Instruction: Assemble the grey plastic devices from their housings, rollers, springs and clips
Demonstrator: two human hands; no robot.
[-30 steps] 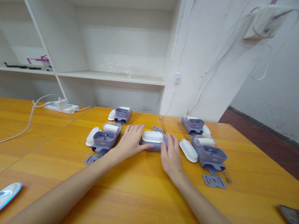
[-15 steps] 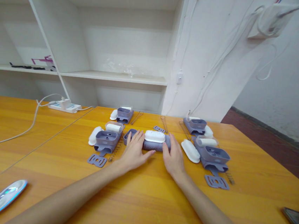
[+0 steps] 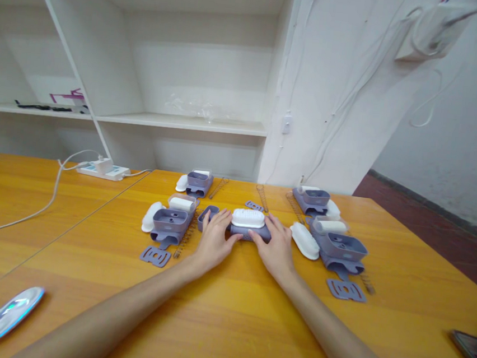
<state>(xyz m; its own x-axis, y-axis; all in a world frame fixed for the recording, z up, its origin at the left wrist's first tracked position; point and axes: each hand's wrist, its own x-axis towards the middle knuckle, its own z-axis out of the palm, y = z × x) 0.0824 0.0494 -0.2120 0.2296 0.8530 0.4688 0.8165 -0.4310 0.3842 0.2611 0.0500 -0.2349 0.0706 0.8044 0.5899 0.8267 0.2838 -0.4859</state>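
Note:
A grey plastic holder with a white oval brush (image 3: 248, 218) on top lies in the middle of the orange table (image 3: 225, 313). My left hand (image 3: 214, 241) grips its left side, fingers curled onto it. On the holder's right end, my right hand (image 3: 275, 245) closes with the thumb against the front. Similar grey holders (image 3: 169, 221) with white brushes stand to the left, and others (image 3: 339, 246) to the right.
Loose springs (image 3: 262, 197) and flat grey plates (image 3: 154, 256) lie among the parts. A white power strip (image 3: 102, 170) with a cable sits at the back left. A round shiny disc (image 3: 6, 315) lies near left, a dark phone (image 3: 473, 348) near right. White shelves stand behind.
Both hands have closed in on the middle holder, thumbs meeting along its front. The holder's left cup end has come into view beside my left hand.

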